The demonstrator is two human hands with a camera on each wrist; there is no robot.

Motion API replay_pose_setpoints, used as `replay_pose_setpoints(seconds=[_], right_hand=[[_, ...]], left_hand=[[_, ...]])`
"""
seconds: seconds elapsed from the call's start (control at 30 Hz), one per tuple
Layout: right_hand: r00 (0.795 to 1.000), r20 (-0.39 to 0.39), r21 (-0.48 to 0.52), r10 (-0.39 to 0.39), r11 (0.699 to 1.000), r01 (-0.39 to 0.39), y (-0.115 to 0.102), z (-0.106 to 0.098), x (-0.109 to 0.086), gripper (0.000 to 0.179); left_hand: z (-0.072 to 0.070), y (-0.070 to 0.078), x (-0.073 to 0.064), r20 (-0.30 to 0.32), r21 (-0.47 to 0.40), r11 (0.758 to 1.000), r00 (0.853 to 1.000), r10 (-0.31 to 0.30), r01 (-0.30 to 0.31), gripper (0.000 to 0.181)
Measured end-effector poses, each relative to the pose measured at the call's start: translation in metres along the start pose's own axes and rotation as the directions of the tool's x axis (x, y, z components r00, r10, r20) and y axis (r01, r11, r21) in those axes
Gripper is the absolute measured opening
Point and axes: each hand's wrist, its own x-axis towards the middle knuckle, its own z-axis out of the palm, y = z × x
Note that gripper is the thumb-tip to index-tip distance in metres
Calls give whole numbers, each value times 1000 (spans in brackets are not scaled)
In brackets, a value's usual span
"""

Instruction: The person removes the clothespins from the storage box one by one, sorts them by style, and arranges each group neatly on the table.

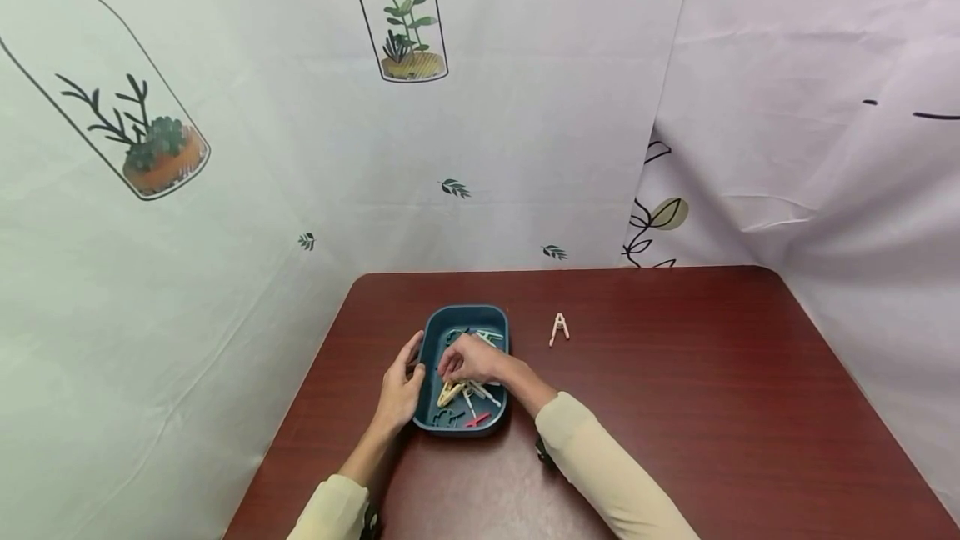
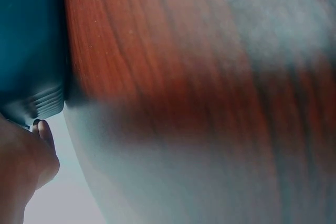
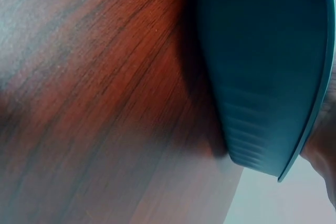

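Observation:
A dark blue rectangular tray (image 1: 467,432) sits on the table with several small plastic clothespins in it: cream-yellow ones (image 1: 448,395), white ones, green ones, and a red one (image 1: 477,420). My left hand (image 1: 400,386) rests along the tray's left wall, fingers extended and thumb near the rim. Over the tray's middle, my right hand (image 1: 471,358) reaches in with bent fingers pointing down at the clothespins. Its fingertips are partly hidden, so whether they pinch one is unclear. In the right wrist view, the tray's outer wall (image 3: 257,77) fills the right side.
One pale pink clothespin (image 1: 558,329) lies alone on the reddish-brown table (image 1: 675,390), right of the tray. A white cloth (image 1: 525,148) printed with plants in jars hangs behind the table and along its sides.

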Motion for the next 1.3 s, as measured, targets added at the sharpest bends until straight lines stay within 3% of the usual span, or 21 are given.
replay_pose_setpoints(seconds=[0.2, 0.47, 0.8, 1.0, 1.3], right_hand=[[999, -33, 92, 14, 996, -11, 0, -2, -3, 12], [998, -57, 136, 18, 991, -10, 0, -7, -7, 15], [988, -151, 125, 8, 992, 11, 1, -29, -18, 14], [972, -233, 160, 21, 987, 17, 9, -45, -31, 15], [923, -374, 211, 89, 977, -9, 23, -79, -57, 16]], left_hand=[[1, 1, -1, 13, -22, 999, 1000, -23, 24, 64], [5, 0, 1, 23, -9, 1000, 1000, -7, 7, 62], [6, 2, 1, 21, 0, 1000, 1000, -8, 8, 63], [7, 2, -1, 24, 0, 1000, 1000, -12, 12, 63], [4, 4, -2, 17, 2, 1000, 1000, -15, 15, 62]])
